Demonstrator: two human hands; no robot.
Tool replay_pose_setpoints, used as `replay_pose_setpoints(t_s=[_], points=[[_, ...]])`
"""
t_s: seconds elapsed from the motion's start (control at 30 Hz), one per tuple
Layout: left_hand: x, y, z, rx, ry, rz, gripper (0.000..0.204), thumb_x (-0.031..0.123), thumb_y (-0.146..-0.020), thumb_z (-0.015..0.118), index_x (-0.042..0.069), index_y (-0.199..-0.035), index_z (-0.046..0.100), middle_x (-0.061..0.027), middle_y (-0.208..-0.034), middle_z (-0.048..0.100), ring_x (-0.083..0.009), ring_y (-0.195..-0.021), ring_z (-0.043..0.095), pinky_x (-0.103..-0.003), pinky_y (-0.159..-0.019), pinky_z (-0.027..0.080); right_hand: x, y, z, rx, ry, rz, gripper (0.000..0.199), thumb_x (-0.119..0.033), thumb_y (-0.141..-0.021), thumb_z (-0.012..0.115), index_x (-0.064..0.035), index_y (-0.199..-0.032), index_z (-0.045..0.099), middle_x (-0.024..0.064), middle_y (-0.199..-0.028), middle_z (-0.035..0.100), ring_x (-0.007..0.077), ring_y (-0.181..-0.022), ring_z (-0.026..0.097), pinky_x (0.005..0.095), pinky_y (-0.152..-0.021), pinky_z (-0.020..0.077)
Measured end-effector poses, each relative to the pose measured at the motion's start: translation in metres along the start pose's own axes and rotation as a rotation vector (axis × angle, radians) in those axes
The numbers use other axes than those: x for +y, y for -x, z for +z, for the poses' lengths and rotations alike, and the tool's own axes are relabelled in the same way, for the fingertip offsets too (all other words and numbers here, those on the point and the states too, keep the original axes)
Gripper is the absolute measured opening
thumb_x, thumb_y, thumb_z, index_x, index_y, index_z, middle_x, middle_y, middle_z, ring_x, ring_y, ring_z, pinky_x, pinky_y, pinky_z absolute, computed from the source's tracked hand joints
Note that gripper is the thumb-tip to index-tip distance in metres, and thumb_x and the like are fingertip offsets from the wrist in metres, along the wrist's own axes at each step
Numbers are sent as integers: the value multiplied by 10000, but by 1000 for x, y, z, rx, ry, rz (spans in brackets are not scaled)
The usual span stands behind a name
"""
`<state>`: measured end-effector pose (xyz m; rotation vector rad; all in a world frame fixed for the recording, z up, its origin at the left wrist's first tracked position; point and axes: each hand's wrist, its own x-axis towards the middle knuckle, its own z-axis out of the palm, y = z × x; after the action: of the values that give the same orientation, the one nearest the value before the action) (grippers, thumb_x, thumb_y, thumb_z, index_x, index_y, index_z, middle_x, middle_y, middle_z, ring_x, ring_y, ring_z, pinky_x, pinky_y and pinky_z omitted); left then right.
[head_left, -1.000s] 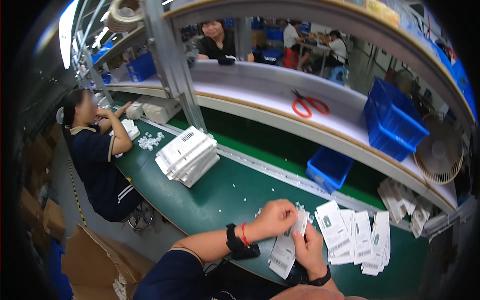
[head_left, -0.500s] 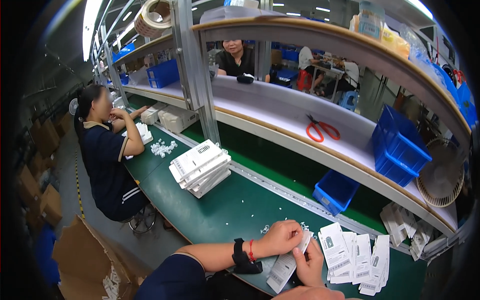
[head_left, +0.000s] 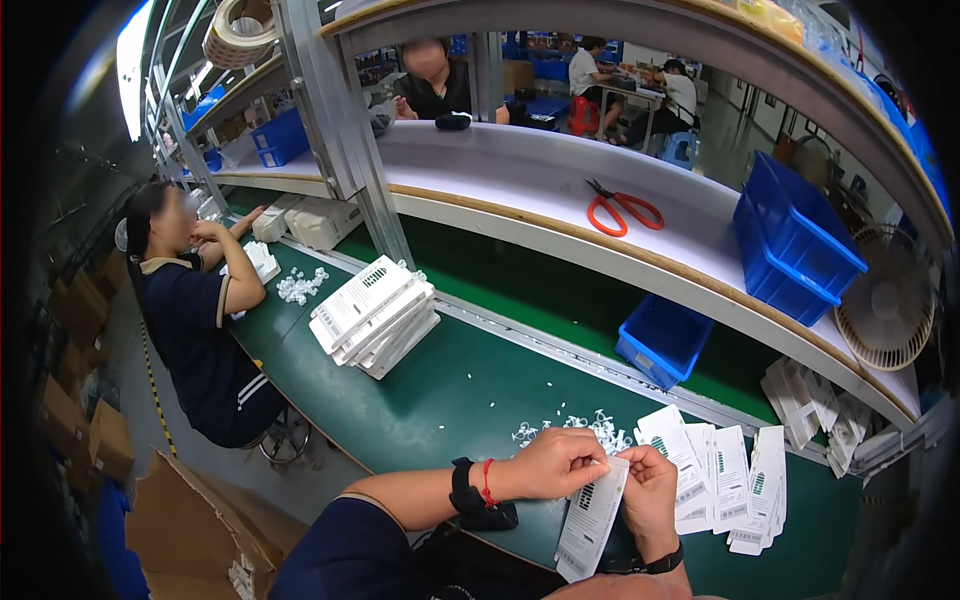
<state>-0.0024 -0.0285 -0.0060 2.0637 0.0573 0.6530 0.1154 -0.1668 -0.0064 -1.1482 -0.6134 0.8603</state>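
Bunched fingertips make up the left hand's [head_left: 565, 462] grip, closed at the upper end of a flat, narrow, white rectangular card package [head_left: 592, 525]; whether they pinch its edge or some small piece there is hidden. On the other side, the right hand [head_left: 650, 490] has its grip clamped on the package's upper right edge, thumb and forefinger near the top corner.

The package is held tilted in front of the person, near the close edge of the dark green tabletop [head_left: 450, 390]. From both grips it extends downward and slightly left, its long axis running back toward the body. Both hands meet at its top end, so neither is clearly nearer.

Just beyond the hands is a loose heap of small, translucent white plastic pieces [head_left: 600, 430]. Right of the right hand lies an overlapping spread of similar flat white printed packages [head_left: 735, 470], and farther left stands a leaning stack of white printed packages [head_left: 372, 315].

As for print, the held package bears a block of bold green lettering toward its upper end, with fine grey lines below, too small to make out, and a grey band near the bottom. Green and grey printing of like kind shows on the spread and the stack.
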Motion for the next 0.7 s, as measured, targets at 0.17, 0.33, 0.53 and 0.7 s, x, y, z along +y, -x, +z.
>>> replay_pose_setpoints(t_s=[0.17,0.33,0.53,0.7], points=[[2,-5,-1,37,80,71,264,161,-788,724,33,-1001,633,-47,-729,587,-135,-595,544,-252,-542,428,0,-2,-1,37,-69,-50,110,75,-817,616,10,-880,553,60,-824,623,88,-725,592,208,-668,490],[0,-4,-1,40,145,-40,490,125,-802,724,41,-1238,516,-14,-733,579,-88,-623,534,-210,-579,417,-6,-4,0,1,-310,-86,157,73,-828,573,-37,-877,472,74,-826,598,110,-725,587,213,-667,491],[-9,-2,-1,-228,569,-437,483,46,-842,678,-8,-1274,471,-29,-858,646,-40,-764,585,-190,-639,463,1,-7,-8,74,-231,-86,116,65,-843,559,-27,-867,492,57,-815,597,100,-727,585,214,-667,491],[0,-6,-3,-96,750,-444,449,3,-844,654,-18,-1257,477,-74,-980,659,-92,-900,623,-224,-767,509,7,-7,-11,113,-147,-59,81,57,-848,571,6,-906,549,49,-834,615,93,-748,590,215,-680,490]])
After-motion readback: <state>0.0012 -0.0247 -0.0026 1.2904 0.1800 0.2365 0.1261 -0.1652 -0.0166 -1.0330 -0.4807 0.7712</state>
